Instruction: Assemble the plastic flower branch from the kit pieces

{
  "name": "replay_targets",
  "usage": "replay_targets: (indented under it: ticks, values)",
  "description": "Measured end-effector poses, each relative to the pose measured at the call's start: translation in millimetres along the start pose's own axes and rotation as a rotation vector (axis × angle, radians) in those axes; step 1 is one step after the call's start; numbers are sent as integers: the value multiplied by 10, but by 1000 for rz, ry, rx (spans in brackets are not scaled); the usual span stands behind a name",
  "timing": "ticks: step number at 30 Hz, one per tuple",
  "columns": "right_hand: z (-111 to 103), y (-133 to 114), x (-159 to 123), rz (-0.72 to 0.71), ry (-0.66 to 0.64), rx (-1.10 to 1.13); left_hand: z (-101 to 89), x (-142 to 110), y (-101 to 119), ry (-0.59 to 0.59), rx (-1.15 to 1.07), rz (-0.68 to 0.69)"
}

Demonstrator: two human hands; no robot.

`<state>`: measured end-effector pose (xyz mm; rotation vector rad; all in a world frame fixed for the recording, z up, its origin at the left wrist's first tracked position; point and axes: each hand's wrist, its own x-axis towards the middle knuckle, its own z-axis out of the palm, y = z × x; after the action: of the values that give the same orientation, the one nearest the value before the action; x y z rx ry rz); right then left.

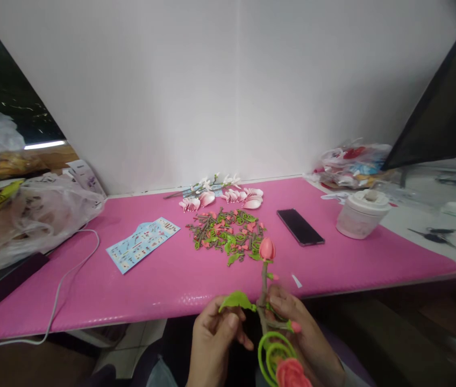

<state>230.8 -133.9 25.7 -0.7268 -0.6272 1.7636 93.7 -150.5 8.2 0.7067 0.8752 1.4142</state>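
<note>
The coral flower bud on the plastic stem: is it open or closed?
Closed: the petals of the coral bud wrap tightly together to a point at the top of the plastic stem.

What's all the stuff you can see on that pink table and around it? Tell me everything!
Pink mat: one, pink, covering the desk
Plastic flower stem: one, brown with green leaf and coral blooms, held above the mat's front edge
Small plastic parts: many, green, brown and coral, piled mid-mat
Petals: many, pink and white, near the wall
Instruction sheet: one, pale blue, left of the pile
Phone: one, black, right of the pile
Lidded container: one, white, far right of the mat
Scissors: one pair, dark, on the white surface at right
Plastic bag: one, whitish, left of the mat
Cable: one, white, across the mat's left side
Left hand: one, beside the leaf
Right hand: one, gripping the stem
</note>
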Motion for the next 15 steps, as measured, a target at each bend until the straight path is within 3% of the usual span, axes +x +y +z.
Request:
replay_targets:
  ticks: [2,5,7,11,15]
  values:
    - [6,2,2,-11,24,40,-36,-3,-54,31,116,141]
    - [31,36,-7,-5,52,72,-16,-9,-135,95,241,457]
    - [44,75,-15,4,46,80,33,-18,-165,135,276,563]
    - [45,145,-24,-5,-27,88,111,-33,-148,152,311,539]
    - [67,145,-54,12,-33,99,122,-29,-77,155,248,394]
